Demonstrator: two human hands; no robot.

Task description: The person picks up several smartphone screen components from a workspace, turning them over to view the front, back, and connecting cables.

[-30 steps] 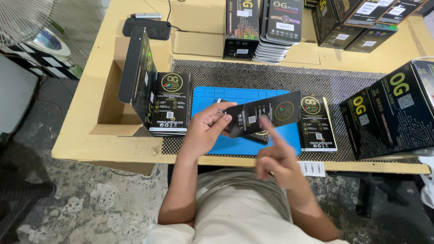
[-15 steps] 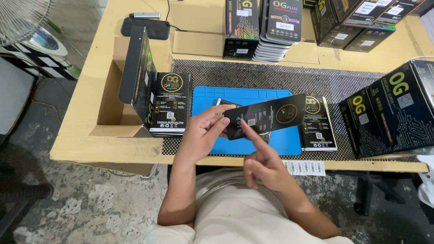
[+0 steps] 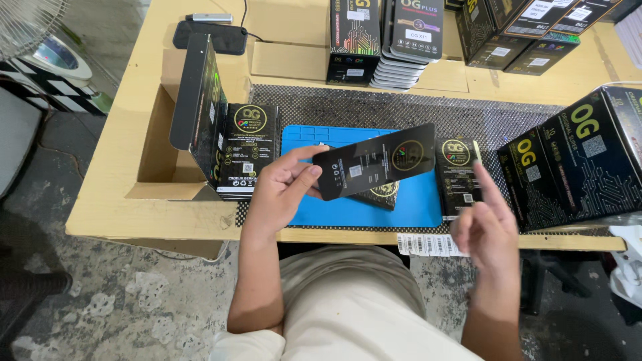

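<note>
A pale wooden tabletop (image 3: 127, 200) sits over a stained concrete floor, with a dark mesh mat and a blue work mat (image 3: 414, 200) laid on it in front of me. My left hand (image 3: 281, 190) has its grip closed on one short end of a flat black sleeve box (image 3: 376, 160), thumb on top, fingers beneath, holding it tilted in the air above the blue mat. It looks light and thin, stiff card with a glossy face, so I judge it slippery under dry fingers and easy to dent at the corners; the edges near an end seem the safest place to pinch it. My right hand (image 3: 487, 227) holds nothing, its grip released, index finger raised, hovering near the tabletop's front edge.

Another black pack (image 3: 381, 194) lies under the held box on the blue mat, and one more (image 3: 456, 177) rests just right of it. To my left, a stack of the same packs (image 3: 251, 150) leans against an open cardboard carton (image 3: 157, 154). Large black cartons (image 3: 575, 167) crowd the right side, close to my free hand. A barcode label strip (image 3: 428, 245) hangs at the front edge.
</note>
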